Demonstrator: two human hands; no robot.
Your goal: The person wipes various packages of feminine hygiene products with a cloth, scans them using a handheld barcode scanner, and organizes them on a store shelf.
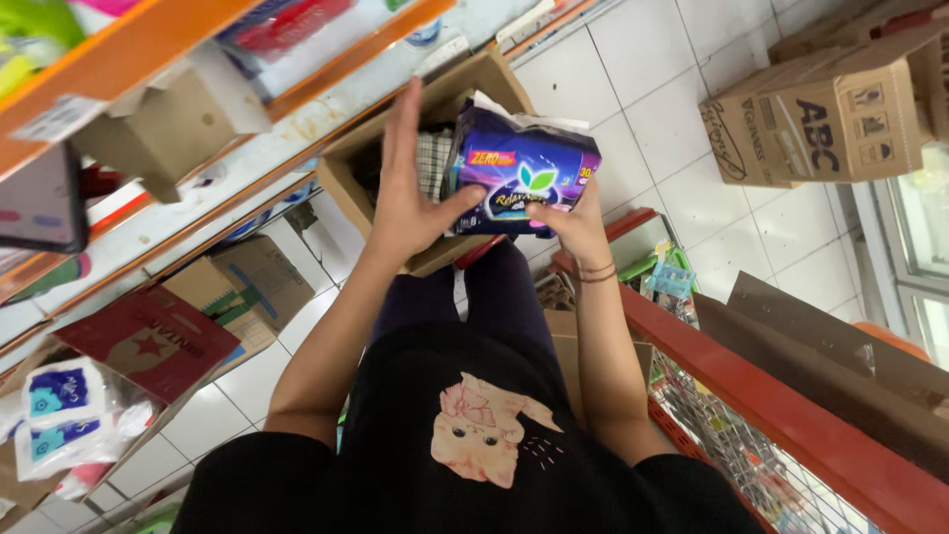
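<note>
Shelving unit (148, 44), orange-edged, runs 9 to 12 o'clock across the top left. White tile floor (643, 89) at 1 o'clock. Red wire cart (791, 425) fills 4 to 5 o'clock, flattened cardboard (820, 346) lying on its rim. Closed brown cartons (840, 109) sit at 2 o'clock on the floor. Open cardboard box (465, 89) at 12 o'clock, tilted, checked cloth visible inside. Red-lidded box (148, 336) at 8 o'clock, white-and-blue packs (59, 415) beside it at 8 to 9.

Purple soft pack (524, 168), just above centre, is held over the open box's mouth, between both hands. Left hand (410, 198): fingers spread and pointing up, palm flat against the pack's left end, thumb on its front. Right hand (571, 222): gripping the pack's lower right corner, thumb on front, fingers hidden behind. Cord bands on the right wrist.
</note>
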